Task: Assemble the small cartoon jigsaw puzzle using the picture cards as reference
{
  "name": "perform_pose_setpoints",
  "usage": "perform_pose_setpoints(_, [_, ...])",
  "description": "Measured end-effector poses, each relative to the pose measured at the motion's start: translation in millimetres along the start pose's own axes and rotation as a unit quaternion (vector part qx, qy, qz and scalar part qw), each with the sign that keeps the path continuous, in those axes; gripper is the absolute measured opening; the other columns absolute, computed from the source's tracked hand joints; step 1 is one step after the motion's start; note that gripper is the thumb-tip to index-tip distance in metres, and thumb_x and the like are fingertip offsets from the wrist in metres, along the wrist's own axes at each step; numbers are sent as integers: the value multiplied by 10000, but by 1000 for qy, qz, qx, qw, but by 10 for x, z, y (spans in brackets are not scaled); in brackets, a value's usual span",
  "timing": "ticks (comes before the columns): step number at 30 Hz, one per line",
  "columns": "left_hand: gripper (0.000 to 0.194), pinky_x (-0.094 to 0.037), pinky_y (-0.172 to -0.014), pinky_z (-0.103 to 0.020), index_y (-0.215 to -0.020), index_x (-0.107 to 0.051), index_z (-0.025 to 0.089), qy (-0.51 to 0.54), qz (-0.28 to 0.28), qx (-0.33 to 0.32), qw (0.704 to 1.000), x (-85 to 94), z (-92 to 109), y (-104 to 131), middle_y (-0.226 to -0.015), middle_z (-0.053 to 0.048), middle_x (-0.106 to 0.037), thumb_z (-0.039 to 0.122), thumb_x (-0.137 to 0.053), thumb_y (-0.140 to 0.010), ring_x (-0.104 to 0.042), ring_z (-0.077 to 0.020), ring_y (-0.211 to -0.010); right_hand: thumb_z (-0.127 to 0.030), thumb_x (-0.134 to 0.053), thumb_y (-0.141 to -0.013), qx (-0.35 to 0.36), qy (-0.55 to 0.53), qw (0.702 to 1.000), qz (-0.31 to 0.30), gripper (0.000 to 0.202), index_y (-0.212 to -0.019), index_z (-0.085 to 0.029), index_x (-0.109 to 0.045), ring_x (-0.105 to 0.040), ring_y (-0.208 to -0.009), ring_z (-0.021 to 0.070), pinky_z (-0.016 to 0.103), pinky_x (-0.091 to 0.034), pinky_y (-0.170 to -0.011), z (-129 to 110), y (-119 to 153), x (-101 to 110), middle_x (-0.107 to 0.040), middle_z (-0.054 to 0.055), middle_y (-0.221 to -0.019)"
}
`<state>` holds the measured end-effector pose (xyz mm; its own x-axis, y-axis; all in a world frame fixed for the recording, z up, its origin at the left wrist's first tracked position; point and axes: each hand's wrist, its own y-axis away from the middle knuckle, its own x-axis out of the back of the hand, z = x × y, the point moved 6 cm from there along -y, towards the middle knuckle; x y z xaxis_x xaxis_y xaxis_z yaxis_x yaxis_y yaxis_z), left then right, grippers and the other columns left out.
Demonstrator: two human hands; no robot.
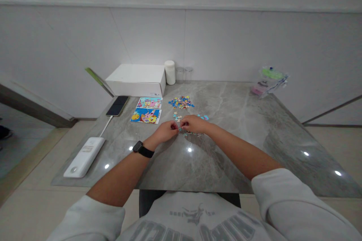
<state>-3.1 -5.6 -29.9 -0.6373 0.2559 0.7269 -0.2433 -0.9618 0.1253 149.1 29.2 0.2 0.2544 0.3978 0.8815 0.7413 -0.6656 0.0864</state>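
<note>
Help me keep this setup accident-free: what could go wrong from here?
The right hand works among loose pieces, so it could nudge them out of place. The power bank lies near the table edge; if knocked, it might fall and tug the phone by the cable.

This is looking like a home, with a marbled table [186,169] at six o'clock, panelled wall [181,37] at twelve, doorway [25,139] at nine.

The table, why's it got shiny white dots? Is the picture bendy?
Head view: probably lamp glare on the polished table; soft shadows by the left hand and right hand. Same view: likely wide-lens stretching, making the right sleeve look huge.
</note>
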Motion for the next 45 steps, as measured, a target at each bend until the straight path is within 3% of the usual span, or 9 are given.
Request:
perform_pose_setpoints(4, [110, -473, -679, -272, -902, -718, 184, 5, 18, 8, 1000, 60, -27, -26, -810, -13, -730, 271, -688, -843, -651, -175, -745, -197, -681, -939, -27, -15, 1000, -5, 171, -1034, -198, -823, -660, -816, 154, 240, -416, -746, 88, -27, -31, -793, 22, -930])
perform_pose_setpoints(7, [92, -500, -761, -291, -923, -743, 196, -53, 27, -12, 998, 142, 17, -26, -891, -37, -752, 232, -672, -878, -678, -199, -839, -222, -665, -966, -31, 29, 999, -14, 216, -1113, -226, -823, -689, -950, 189, 253, -434, -800, 120, -54, -41, -798, 52, -1053])
perform_pose_setpoints(12, [171, -515, -894, -328, -969, -774, 195, -162, 68, -50, 983, 238, 138, 13, -1076, -99, -711, 186, -606, -938, -672, -229, -995, -255, -626, -1000, -72, 95, 992, 43, 255, -1191, -230, -793, -681, -1074, 226, 278, -446, -868, 202, 28, 155, -771, 93, -1168])
perform_pose_setpoints(19, [177, -529, -910, -342, -1063, -743, 203, -147, 26, -127, 981, -131, 515, -31, -1100, -88, -697, 318, -672, -949, -671, -236, -1009, -386, -787, -872, -123, 124, 984, -28, 237, -1053, -233, -791, -693, -982, 233, 275, -437, -768, 311, 417, 63, -779, 81, -1085])
perform_pose_setpoints(24, [142, -526, -881, -328, -1008, -735, 190, -185, -29, -101, 977, -325, 671, -120, -1119, -103, -676, 290, -711, -910, -676, -242, -1007, -306, -744, -875, -147, 163, 975, -24, 184, -1038, -228, -781, -687, -1057, 256, 292, -447, -799, 446, 674, 50, -759, 98, -1141])
perform_pose_setpoints(30, [116, -501, -823, -311, -956, -705, 186, -174, -62, -79, 980, -325, 636, -196, -1033, -85, -712, 241, -752, -866, -672, -229, -956, -290, -686, -931, -181, 147, 972, 5, 209, -1118, -234, -761, -689, -1043, 248, 299, -461, -831, 580, 826, 182, -743, 106, -1155])
perform_pose_setpoints(34, [206, -495, -803, -318, -1059, -705, 187, -166, -62, -71, 982, -333, 585, -210, -995, -74, -741, 214, -752, -860, -680, -226, -903, -314, -733, -923, -120, 115, 986, 21, 285, -1195, -231, -746, -667, -1110, 248, 312, -461, -935, 409, 684, 116, -732, 102, -1188])
perform_pose_setpoints(37, [108, -499, -825, -324, -980, -728, 192, -170, -69, -73, 980, -343, 554, -198, -976, -76, -747, 225, -733, -878, -688, -235, -925, -331, -745, -919, -77, 103, 992, 11, 248, -1146, -236, -776, -654, -1128, 256, 322, -456, -952, 252, 560, -3, -731, 98, -1170])
perform_pose_setpoints(45, [62, -501, -808, -307, -925, -701, 200, -126, -36, -106, 986, -294, 479, -113, -963, -54, -737, 219, -725, -872, -671, -213, -906, -264, -711, -937, -66, 66, 995, 45, 142, -1031, -224, -808, -643, -1089, 237, 321, -435, -950, 154, 476, -117, -733, 85, -1084])
